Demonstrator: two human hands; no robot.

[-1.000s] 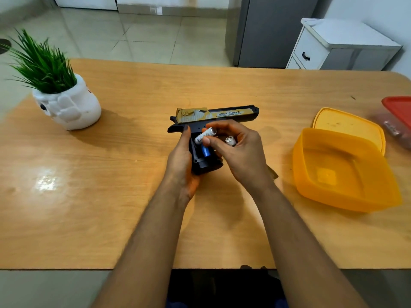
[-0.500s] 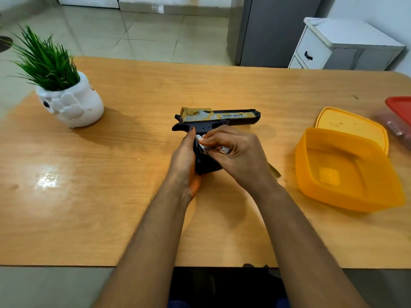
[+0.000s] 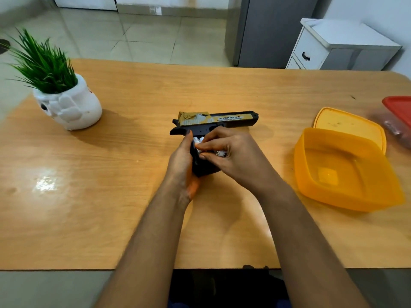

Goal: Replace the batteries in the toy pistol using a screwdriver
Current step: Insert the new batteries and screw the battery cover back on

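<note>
wooden table (image 3: 111, 196): carried everything in view.
toy pistol (image 3: 219, 121): lay flat on its side near the table's middle; long axis ran left to right, muzzle pointing to the person's right, grip pointing back toward the person.
left hand (image 3: 181, 165): cupped the grip from the left, fingers held together, thumb up along its edge.
right hand (image 3: 233, 156): fingers curled, pinching white batteries (image 3: 198, 140) at the open grip.
orange container (image 3: 342, 172): sat well right of the pistol, its lid (image 3: 349, 127) just behind it.
potted plant (image 3: 64, 101): stood at far left.
red-lidded box (image 3: 400, 114): at the right edge.
</note>
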